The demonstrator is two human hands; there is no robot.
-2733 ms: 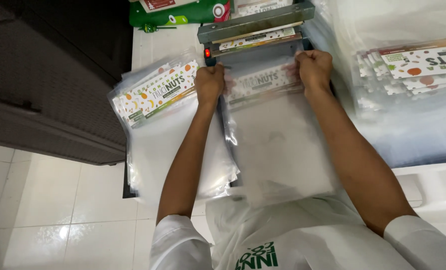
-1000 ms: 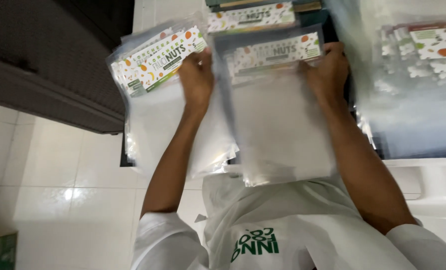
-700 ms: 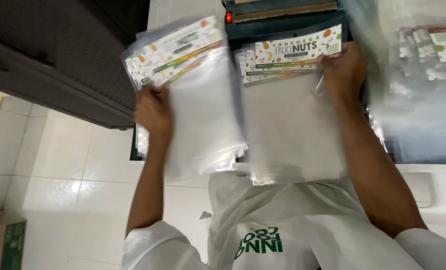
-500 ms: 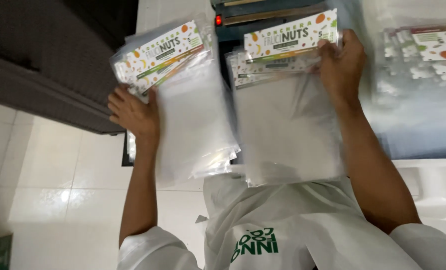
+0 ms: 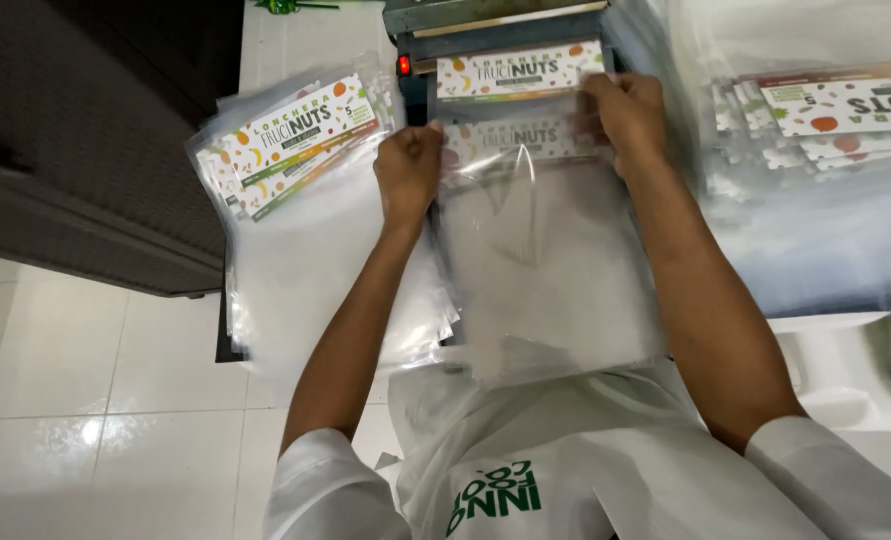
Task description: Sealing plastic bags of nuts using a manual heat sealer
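My left hand (image 5: 408, 172) and my right hand (image 5: 625, 112) each pinch a top corner of a clear plastic bag (image 5: 550, 260) with a printed paper header. The bag lies on a stack of like bags in front of me, its header close to the dark heat sealer (image 5: 485, 22) at the far edge. Another printed header (image 5: 518, 72) sits at the sealer's jaw, just beyond my fingers. A pile of bags with printed headers (image 5: 300, 200) lies to the left of my left hand.
More clear bags with printed headers (image 5: 825, 110) are stacked at the right. A small red light (image 5: 403, 66) glows on the sealer. A dark cabinet (image 5: 85, 150) stands at the left over a white tiled floor (image 5: 95, 400). A white surface (image 5: 305, 40) carries the piles.
My left hand laid a bag on the left pile, then came back to the middle. Both hands now grip the top bag of the middle stack by its corners.
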